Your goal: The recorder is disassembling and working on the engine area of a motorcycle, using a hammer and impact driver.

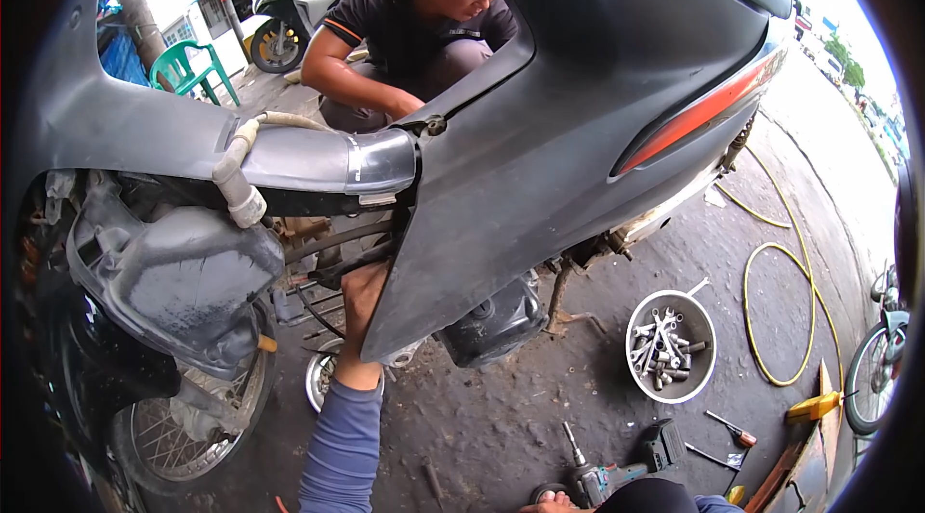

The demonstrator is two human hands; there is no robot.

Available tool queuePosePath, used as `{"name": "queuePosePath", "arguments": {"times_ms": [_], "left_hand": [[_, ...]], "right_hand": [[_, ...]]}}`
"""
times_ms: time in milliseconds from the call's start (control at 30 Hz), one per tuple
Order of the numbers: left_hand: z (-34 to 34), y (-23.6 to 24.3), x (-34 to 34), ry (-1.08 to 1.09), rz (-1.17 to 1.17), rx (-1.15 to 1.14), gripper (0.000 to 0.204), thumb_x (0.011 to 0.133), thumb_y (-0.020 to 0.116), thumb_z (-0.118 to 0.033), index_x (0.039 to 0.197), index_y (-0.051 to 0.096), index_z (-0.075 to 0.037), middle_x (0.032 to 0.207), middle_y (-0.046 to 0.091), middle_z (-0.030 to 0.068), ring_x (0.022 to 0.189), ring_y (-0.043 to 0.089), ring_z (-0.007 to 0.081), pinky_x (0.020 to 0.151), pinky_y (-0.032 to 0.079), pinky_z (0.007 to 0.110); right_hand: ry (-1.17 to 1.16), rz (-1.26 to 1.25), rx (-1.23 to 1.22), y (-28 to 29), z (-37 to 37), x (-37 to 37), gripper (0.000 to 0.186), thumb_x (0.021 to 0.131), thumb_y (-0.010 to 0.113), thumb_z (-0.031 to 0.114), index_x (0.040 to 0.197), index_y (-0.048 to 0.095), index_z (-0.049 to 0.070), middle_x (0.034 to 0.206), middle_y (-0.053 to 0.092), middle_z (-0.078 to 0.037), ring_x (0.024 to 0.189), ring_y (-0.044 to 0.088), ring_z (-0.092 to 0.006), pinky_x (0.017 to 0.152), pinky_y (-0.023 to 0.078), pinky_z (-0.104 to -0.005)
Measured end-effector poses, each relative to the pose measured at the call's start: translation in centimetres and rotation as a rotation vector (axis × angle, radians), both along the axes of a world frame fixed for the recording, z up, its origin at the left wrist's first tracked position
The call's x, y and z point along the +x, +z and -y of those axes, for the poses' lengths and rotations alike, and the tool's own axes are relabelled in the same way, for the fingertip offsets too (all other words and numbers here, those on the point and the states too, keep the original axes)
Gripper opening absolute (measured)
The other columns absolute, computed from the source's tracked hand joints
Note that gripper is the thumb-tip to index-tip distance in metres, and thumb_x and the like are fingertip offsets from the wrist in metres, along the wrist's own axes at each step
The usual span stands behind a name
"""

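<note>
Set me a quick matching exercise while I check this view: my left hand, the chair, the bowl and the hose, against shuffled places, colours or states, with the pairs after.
Things:
1. Left hand
2. Chair
3. Bowl
4. Hose

Descriptions:
A. Holding wrenches
B. Yellow, lying in a loop
C. Partly hidden behind the dark side panel
D. Green, standing in the background

Pairs: 1-C, 2-D, 3-A, 4-B

The body panel (501, 185) is charcoal, the sleeve (342, 441) slate blue, the drill (599, 481) apparently teal.
</note>
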State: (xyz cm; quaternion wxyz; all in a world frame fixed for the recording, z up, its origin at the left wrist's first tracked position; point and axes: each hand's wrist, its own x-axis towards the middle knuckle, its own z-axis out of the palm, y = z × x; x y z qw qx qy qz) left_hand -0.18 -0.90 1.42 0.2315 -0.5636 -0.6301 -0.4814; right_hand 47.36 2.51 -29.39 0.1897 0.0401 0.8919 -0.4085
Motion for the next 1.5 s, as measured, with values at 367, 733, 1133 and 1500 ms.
{"name": "queuePosePath", "arguments": {"times_ms": [367, 733, 1133, 1500], "left_hand": [[-0.1, 0.3, 0.4, -0.023, 0.042, 0.01, 0.027, 0.08, 0.069, -0.018, 0.095, 0.066, 0.004, 0.076, 0.066, 0.0161, 0.066, 0.067, 0.0313, 0.061, 0.05, 0.037], [0.2, 0.1, 1.3, -0.061, 0.159, -0.02, 0.031, 0.08, 0.067, -0.023, 0.093, 0.065, 0.005, 0.081, 0.065, 0.018, 0.068, 0.066, 0.032, 0.063, 0.049, 0.035], [0.5, -0.9, 0.5, 0.06, 0.144, -0.04, 0.03, 0.083, 0.066, -0.021, 0.097, 0.065, 0.005, 0.081, 0.066, 0.0149, 0.071, 0.067, 0.0283, 0.066, 0.05, 0.034], [0.3, -1.0, 0.7, 0.018, 0.979, 0.171, 0.04, 0.084, 0.066, -0.03, 0.101, 0.064, 0.006, 0.081, 0.068, 0.0162, 0.07, 0.067, 0.0261, 0.067, 0.051, 0.034]], "right_hand": [[-0.054, 0.318, -0.048, 5.6, -1.2, -2.6, 0.035, 0.089, 0.059, 0.038, 0.118, 0.066, 0.02, 0.121, 0.055, -0.021, 0.108, 0.045, -0.0437, 0.09, 0.034, -0.0534], [-0.067, 0.343, -0.064, 8.2, -1.5, -3.8, 0.035, 0.091, 0.057, 0.044, 0.116, 0.065, 0.021, 0.12, 0.053, -0.024, 0.111, 0.042, -0.0465, 0.095, 0.034, -0.0518], [-0.037, 0.456, -0.09, 9.7, -1.7, -4.4, 0.039, 0.091, 0.057, 0.046, 0.123, 0.061, 0.024, 0.127, 0.041, -0.028, 0.114, 0.038, -0.0488, 0.1, 0.033, -0.0549], [0.0, 0.46, -0.004, 10.1, -1.9, -5.0, 0.043, 0.09, 0.058, 0.047, 0.125, 0.061, 0.022, 0.126, 0.041, -0.028, 0.114, 0.038, -0.0472, 0.1, 0.033, -0.054]]}}
